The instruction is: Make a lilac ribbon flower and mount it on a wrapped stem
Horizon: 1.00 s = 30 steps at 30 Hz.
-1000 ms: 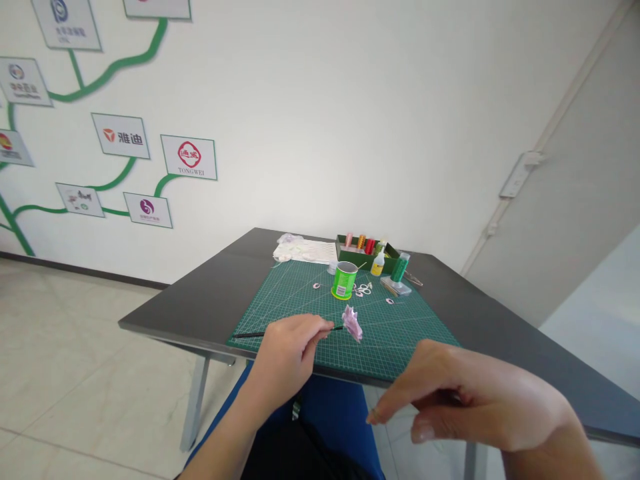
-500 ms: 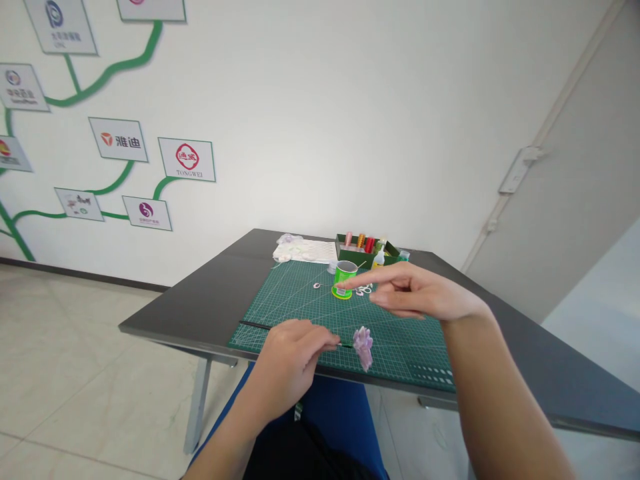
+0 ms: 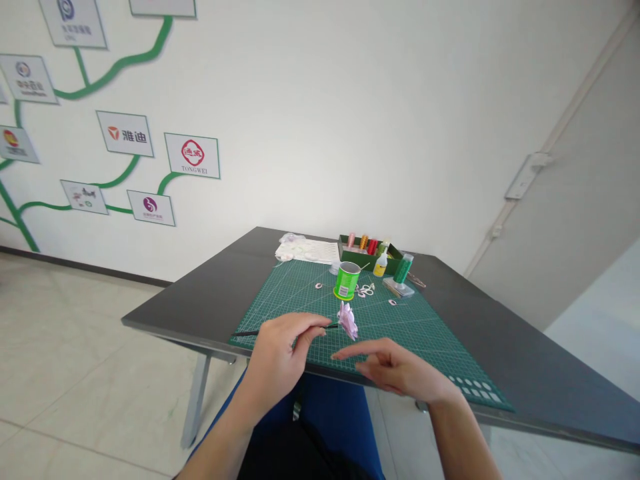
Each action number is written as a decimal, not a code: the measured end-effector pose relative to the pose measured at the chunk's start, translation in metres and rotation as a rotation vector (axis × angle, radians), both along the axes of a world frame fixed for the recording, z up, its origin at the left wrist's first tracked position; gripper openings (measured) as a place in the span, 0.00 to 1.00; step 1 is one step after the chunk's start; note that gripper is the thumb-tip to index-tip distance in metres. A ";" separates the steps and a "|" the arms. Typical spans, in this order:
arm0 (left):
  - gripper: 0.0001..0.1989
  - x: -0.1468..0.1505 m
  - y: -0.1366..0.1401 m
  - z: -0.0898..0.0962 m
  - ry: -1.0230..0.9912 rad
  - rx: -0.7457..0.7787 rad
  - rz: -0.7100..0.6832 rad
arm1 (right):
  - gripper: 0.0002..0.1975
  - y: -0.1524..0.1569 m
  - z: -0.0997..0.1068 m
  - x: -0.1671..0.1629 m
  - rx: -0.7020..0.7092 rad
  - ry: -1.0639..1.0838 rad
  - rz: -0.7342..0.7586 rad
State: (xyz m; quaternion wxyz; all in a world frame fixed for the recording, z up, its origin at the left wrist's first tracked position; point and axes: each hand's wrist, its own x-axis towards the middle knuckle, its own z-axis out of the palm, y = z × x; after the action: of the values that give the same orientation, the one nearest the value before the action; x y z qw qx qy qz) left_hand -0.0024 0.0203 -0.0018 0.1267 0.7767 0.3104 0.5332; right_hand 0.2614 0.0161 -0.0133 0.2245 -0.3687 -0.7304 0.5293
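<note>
My left hand (image 3: pixel 284 353) is closed, with thumb and fingertips pinching the thin dark stem of a pale purple artificial flower (image 3: pixel 347 321). The stem lies sideways and sticks out to the left behind the hand. Just below and to the right of the flower is my right hand (image 3: pixel 395 368), its index finger stretched out to the left and the other fingers loosely curled, with nothing visible in it. Both hands are over the front edge of a green cutting mat (image 3: pixel 295 300). Beyond the flower stands a bright green can (image 3: pixel 347 281) with a thin stick leaning from it.
White-handled scissors (image 3: pixel 367 290) lie right of the can. A glue bottle (image 3: pixel 381 264) and a green tube (image 3: pixel 403 268) stand farther right. A dark green box (image 3: pixel 370 259) holds thread spools. White sheet material (image 3: pixel 313 251) lies at the back left. Small petal-like pieces (image 3: pixel 393 303) dot the mat.
My right hand has come down and nearer, from beside the can to below the flower. My left hand has raised and turned the flower slightly, still gripping its stem.
</note>
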 end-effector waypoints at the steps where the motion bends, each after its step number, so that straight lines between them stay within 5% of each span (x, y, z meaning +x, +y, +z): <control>1: 0.10 0.001 0.000 0.000 -0.027 -0.038 -0.017 | 0.25 -0.009 -0.009 0.000 -0.019 0.040 -0.013; 6: 0.10 0.004 -0.002 0.003 -0.138 -0.189 -0.100 | 0.25 -0.039 -0.054 -0.009 -0.080 0.389 -0.084; 10: 0.09 0.001 -0.003 0.004 -0.141 -0.227 -0.122 | 0.25 -0.033 -0.073 -0.014 -0.060 0.677 -0.530; 14: 0.10 -0.002 -0.003 0.003 -0.093 -0.187 -0.083 | 0.27 -0.025 -0.068 -0.009 0.254 0.290 -1.111; 17: 0.10 -0.001 -0.003 0.002 -0.049 -0.145 -0.051 | 0.21 -0.035 -0.060 -0.010 0.531 -0.077 -1.323; 22: 0.11 0.004 -0.005 0.002 0.011 -0.117 -0.052 | 0.30 -0.058 -0.052 -0.048 0.373 0.104 -1.055; 30: 0.11 0.003 -0.010 0.000 0.049 -0.116 -0.076 | 0.41 -0.050 -0.054 -0.093 0.111 0.398 -0.605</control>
State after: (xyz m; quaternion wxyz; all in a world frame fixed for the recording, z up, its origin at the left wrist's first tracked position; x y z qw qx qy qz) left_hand 0.0003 0.0105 -0.0020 0.1840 0.7921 0.3141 0.4900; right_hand 0.1687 -0.0336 -0.0670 0.5285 -0.4451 -0.5578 0.4598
